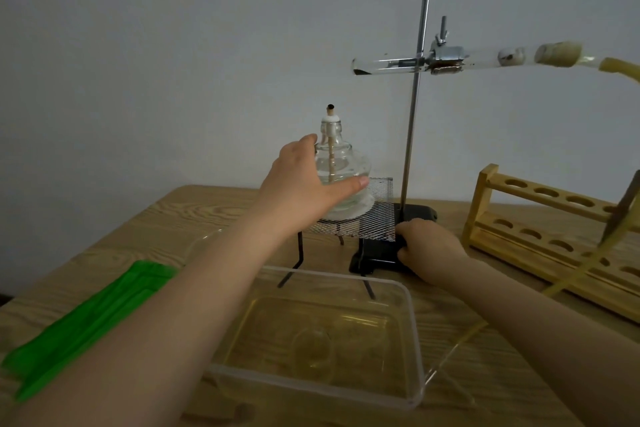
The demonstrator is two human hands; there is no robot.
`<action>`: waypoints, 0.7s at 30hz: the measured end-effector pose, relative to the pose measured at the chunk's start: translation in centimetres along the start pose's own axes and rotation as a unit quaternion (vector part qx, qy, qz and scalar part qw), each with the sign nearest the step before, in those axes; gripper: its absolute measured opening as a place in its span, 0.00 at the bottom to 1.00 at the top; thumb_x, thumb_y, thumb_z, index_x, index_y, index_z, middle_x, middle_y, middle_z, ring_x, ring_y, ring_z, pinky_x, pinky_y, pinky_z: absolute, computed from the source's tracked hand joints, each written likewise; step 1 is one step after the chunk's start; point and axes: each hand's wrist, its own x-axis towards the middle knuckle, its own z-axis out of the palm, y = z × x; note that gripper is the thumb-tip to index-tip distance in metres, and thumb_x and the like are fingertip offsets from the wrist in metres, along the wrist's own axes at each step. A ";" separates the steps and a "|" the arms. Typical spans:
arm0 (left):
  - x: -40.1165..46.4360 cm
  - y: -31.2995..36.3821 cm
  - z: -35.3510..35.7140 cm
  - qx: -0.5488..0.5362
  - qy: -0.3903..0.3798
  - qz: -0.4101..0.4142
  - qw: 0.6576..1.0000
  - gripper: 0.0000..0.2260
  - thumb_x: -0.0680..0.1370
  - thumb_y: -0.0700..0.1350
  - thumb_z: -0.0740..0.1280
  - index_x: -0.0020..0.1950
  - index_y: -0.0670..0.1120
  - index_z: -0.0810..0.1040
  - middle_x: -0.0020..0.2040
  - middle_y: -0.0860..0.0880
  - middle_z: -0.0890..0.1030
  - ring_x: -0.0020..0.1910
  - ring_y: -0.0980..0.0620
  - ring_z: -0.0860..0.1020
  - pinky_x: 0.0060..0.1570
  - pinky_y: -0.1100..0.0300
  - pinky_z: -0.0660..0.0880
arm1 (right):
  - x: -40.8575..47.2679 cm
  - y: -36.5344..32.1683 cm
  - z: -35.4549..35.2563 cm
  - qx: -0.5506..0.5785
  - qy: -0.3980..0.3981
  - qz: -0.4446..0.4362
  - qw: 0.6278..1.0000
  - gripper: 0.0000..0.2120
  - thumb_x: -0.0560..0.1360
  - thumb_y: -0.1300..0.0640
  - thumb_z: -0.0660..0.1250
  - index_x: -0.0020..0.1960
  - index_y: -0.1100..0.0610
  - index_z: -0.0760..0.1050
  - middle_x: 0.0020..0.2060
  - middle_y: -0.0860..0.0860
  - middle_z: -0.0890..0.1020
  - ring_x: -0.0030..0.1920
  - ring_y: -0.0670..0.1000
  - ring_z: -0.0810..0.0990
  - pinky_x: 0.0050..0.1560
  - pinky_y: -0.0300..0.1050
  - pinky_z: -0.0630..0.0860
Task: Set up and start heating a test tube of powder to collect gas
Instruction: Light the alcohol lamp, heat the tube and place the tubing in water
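A glass alcohol lamp (341, 156) with an unlit wick stands on a wire gauze (375, 215) over a black tripod. My left hand (304, 184) is wrapped around the lamp's left side. My right hand (427, 246) grips the black base (374, 260) of the retort stand. High on the stand's rod, a clamp (446, 57) holds a test tube (381, 64) almost level, with dark powder at its left end. A stopper (557, 53) closes its right end and a yellowish rubber hose (620, 69) leads off it.
A clear plastic trough (414, 322) holding water and a small glass vessel sits in front. A wooden test tube rack (540, 218) stands at the right. Something green and flat (93, 322) lies at the left. A wall is close behind the table.
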 end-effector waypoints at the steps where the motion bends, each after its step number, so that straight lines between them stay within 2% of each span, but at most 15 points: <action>1: 0.1 0.0 -0.1 -0.001 -0.001 -0.001 1.000 0.44 0.66 0.68 0.68 0.75 0.49 0.57 0.72 0.48 0.64 0.68 0.51 0.66 0.65 0.55 0.65 | 0.0 0.2 -0.2 0.029 0.008 0.009 0.999 0.15 0.75 0.58 0.64 0.61 0.55 0.74 0.52 0.53 0.78 0.47 0.52 0.79 0.46 0.46 0.80; 5: 0.5 -0.1 -0.3 -0.028 -0.011 -0.015 0.999 0.46 0.63 0.72 0.67 0.74 0.49 0.60 0.71 0.49 0.66 0.67 0.52 0.68 0.64 0.53 0.67 | -0.7 1.0 -2.2 0.182 0.047 0.052 0.981 0.15 0.77 0.61 0.61 0.64 0.57 0.68 0.46 0.53 0.77 0.40 0.51 0.79 0.38 0.44 0.79; 7: 0.8 0.1 -0.4 -0.056 -0.014 -0.020 0.998 0.46 0.62 0.73 0.66 0.73 0.49 0.63 0.70 0.51 0.68 0.65 0.54 0.69 0.62 0.55 0.68 | -1.2 1.1 -3.7 0.262 0.065 0.055 0.961 0.13 0.79 0.60 0.59 0.63 0.55 0.65 0.43 0.55 0.78 0.39 0.53 0.80 0.37 0.47 0.81; 8: 0.9 0.2 -0.4 -0.069 -0.015 -0.020 0.997 0.44 0.64 0.71 0.66 0.73 0.48 0.64 0.70 0.51 0.69 0.63 0.55 0.69 0.60 0.57 0.68 | -1.5 1.1 -4.5 0.300 0.075 0.056 0.949 0.12 0.80 0.60 0.58 0.62 0.55 0.65 0.42 0.56 0.79 0.38 0.53 0.80 0.34 0.45 0.80; 10: 1.1 0.5 -0.6 -0.089 -0.015 -0.024 0.996 0.41 0.67 0.68 0.67 0.72 0.46 0.65 0.69 0.51 0.70 0.61 0.57 0.70 0.57 0.60 0.66 | -1.9 0.8 -6.2 0.357 0.099 0.061 0.927 0.10 0.81 0.58 0.56 0.61 0.54 0.66 0.37 0.55 0.78 0.33 0.51 0.76 0.28 0.40 0.72; 12: 1.3 0.6 -0.7 -0.104 -0.016 -0.029 0.994 0.39 0.68 0.66 0.68 0.72 0.45 0.66 0.68 0.52 0.71 0.59 0.58 0.71 0.56 0.63 0.66 | -2.2 0.2 -7.9 0.395 0.106 0.065 0.910 0.12 0.81 0.52 0.56 0.57 0.58 0.71 0.32 0.54 0.75 0.29 0.49 0.71 0.28 0.41 0.67; 14: 1.3 0.8 -0.8 -0.117 -0.021 -0.028 0.993 0.36 0.68 0.64 0.70 0.69 0.46 0.68 0.61 0.55 0.73 0.50 0.63 0.72 0.48 0.68 0.67 | -2.6 -0.8 -9.4 0.434 0.090 0.077 0.893 0.22 0.80 0.44 0.54 0.48 0.61 0.76 0.29 0.53 0.73 0.27 0.49 0.69 0.28 0.41 0.66; 16: 1.4 0.9 -0.8 -0.118 -0.028 -0.032 0.992 0.38 0.65 0.64 0.72 0.69 0.47 0.68 0.60 0.55 0.74 0.49 0.61 0.72 0.47 0.66 0.67 | -3.0 -2.1 -10.8 0.472 0.068 0.087 0.875 0.27 0.78 0.38 0.53 0.40 0.60 0.75 0.27 0.52 0.72 0.25 0.49 0.67 0.27 0.40 0.65; 19: 1.5 0.7 -0.7 -0.081 -0.046 -0.039 0.995 0.44 0.60 0.67 0.73 0.70 0.47 0.67 0.64 0.53 0.73 0.56 0.55 0.72 0.54 0.60 0.69 | -3.0 -4.0 -12.3 0.527 0.022 0.073 0.847 0.24 0.76 0.39 0.55 0.34 0.58 0.71 0.24 0.51 0.69 0.22 0.48 0.64 0.24 0.38 0.60; 21: 1.4 0.5 -0.7 -0.071 -0.047 -0.033 0.996 0.42 0.60 0.65 0.75 0.68 0.48 0.67 0.62 0.53 0.74 0.54 0.55 0.73 0.50 0.61 0.70 | -2.7 -5.3 -13.0 0.535 -0.001 0.065 0.843 0.22 0.76 0.41 0.56 0.33 0.57 0.70 0.23 0.50 0.68 0.21 0.48 0.62 0.23 0.38 0.59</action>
